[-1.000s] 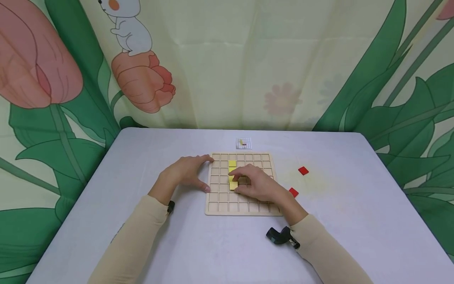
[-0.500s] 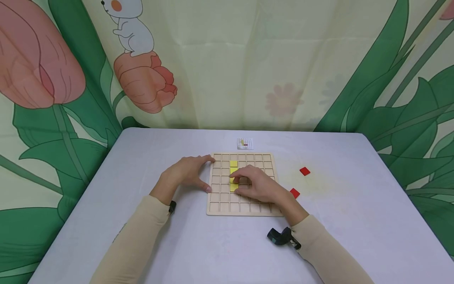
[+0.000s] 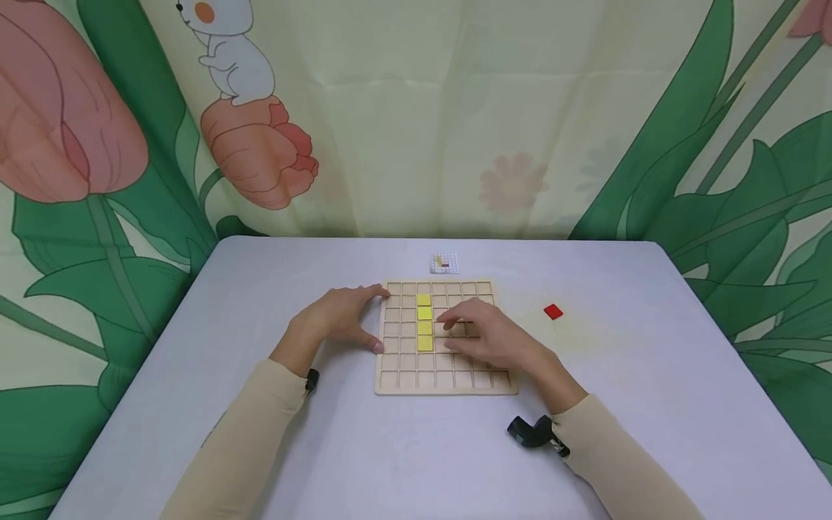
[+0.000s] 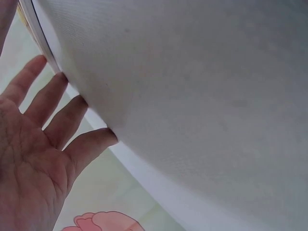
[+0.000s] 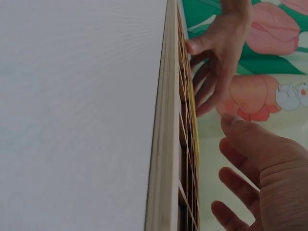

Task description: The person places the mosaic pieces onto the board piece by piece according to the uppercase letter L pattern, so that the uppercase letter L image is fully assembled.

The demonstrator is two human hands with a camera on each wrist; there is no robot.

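Note:
A wooden grid board (image 3: 401,380) lies flat on the table. Several yellow square tiles (image 3: 425,313) form one straight column in its cells. My left hand (image 3: 338,315) is at the board's left edge, thumb and fingers spread and touching it or very near. Just right of the yellow column, my right hand (image 3: 490,334) hovers over the grid; in the right wrist view its fingers (image 5: 240,185) are relaxed and apart, holding nothing. Beyond the board's right side lies a red square tile (image 3: 553,312). The left wrist view shows the left hand (image 4: 38,139) with its fingers spread.
Behind the board is a small printed grid card (image 3: 444,263) with coloured squares. A white cloth covers the table (image 3: 390,462). Past its far edge hangs a curtain (image 3: 396,144) with flowers and a white animal.
My right hand has let go of the lower yellow tiles and drawn back to the right, uncovering the column. The nearer red tile is now hidden by the right hand or wrist. My left hand stays put.

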